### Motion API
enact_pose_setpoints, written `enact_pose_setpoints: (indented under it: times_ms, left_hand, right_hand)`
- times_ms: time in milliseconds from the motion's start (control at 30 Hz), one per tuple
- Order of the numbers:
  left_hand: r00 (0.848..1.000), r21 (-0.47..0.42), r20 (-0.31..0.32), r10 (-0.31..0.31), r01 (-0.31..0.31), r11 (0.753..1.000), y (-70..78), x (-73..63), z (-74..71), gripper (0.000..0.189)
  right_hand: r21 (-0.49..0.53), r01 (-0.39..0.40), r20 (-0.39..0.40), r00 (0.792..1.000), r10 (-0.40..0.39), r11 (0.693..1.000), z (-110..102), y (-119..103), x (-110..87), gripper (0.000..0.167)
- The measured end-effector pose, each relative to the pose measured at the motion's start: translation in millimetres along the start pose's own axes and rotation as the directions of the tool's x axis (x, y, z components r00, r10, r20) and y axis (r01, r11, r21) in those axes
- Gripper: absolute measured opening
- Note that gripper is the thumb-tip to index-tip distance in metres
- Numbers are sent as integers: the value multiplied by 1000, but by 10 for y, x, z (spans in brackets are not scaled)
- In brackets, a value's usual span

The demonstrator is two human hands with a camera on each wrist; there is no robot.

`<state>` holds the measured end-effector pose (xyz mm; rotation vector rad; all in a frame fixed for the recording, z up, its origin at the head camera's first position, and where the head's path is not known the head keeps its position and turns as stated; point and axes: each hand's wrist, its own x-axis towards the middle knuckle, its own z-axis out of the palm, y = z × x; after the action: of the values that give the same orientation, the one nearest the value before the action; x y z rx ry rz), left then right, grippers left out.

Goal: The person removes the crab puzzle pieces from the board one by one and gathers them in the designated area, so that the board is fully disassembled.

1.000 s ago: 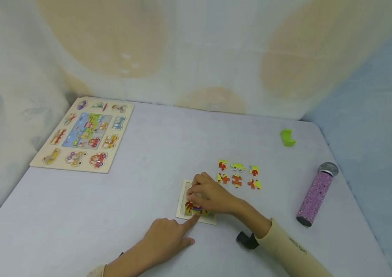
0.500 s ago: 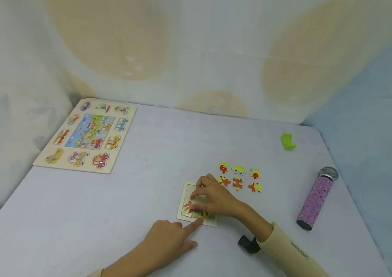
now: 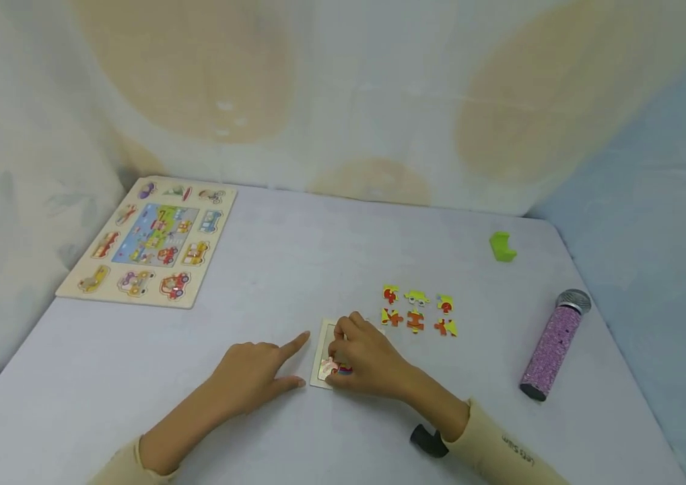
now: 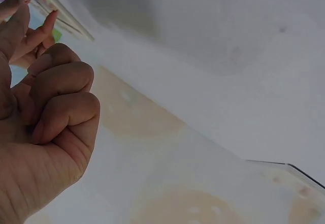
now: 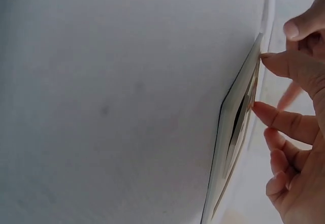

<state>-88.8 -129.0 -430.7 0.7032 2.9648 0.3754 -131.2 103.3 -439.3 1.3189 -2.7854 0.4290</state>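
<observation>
In the head view a small wooden puzzle tray (image 3: 321,347) lies flat on the table, with colourful puzzle pieces (image 3: 328,368) in its lower part. My right hand (image 3: 369,357) covers much of it. Thumb and forefinger pinch a piece at the tray; the right wrist view shows a piece (image 5: 234,140) tilted up from the tray (image 5: 218,132), a dark gap beneath it. My left hand (image 3: 252,374) hovers just left of the tray, holding nothing, forefinger and thumb extended. Its other fingers (image 4: 66,82) are curled in the left wrist view.
Several loose red-and-yellow puzzle pieces (image 3: 415,320) lie in two rows beyond the right hand. A larger vehicle puzzle board (image 3: 203,279) sits back left. A green block (image 3: 502,247) and a purple glitter microphone (image 3: 551,350) are at right. A black object (image 3: 429,441) shows beside the right sleeve.
My left hand has drawn back left, its forefinger leaving the tray's lower edge. My right hand has shifted slightly down over the tray, its thumb now at the lower edge.
</observation>
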Motion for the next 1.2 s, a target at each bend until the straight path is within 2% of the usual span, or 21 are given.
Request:
enact_pose_setpoints:
  times_ms: [167, 267, 367, 467, 633, 767, 1000, 1200]
  left_hand:
    - [997, 2, 37, 68, -68, 998, -64, 269, 82, 96]
    - [994, 6, 86, 63, -64, 998, -87, 372, 110, 106]
    - [990, 4, 126, 57, -58, 998, -94, 429, 122, 107]
    - [988, -9, 146, 60, -59, 998, -86, 461, 116, 105]
    - [987, -16, 152, 58, -56, 998, -72, 497, 106, 105]
    - [986, -26, 160, 42, -38, 999, -65, 502, 101, 106]
    - [985, -44, 174, 11, -3, 999, -96, 464, 119, 106]
    - [985, -64, 172, 4, 7, 998, -122, 439, 110, 105]
  right_hand:
    - [-40, 21, -4, 1000, -21, 999, 15, 2, -3, 23]
    - [-54, 29, 0, 1000, -30, 998, 29, 14, -15, 22]
    - [-59, 33, 1, 999, -32, 998, 26, 28, -35, 21]
    - [-35, 35, -16, 999, -35, 999, 10, 52, -58, 23]
    - [19, 62, -114, 992, -60, 998, -23, 112, -89, 31]
    - [13, 74, -168, 983, -71, 997, -79, 161, -127, 31]
    - [-62, -23, -179, 984, 11, 998, -250, 402, -376, 28]
    - [-122, -86, -184, 981, 62, 989, -279, 688, -585, 31]
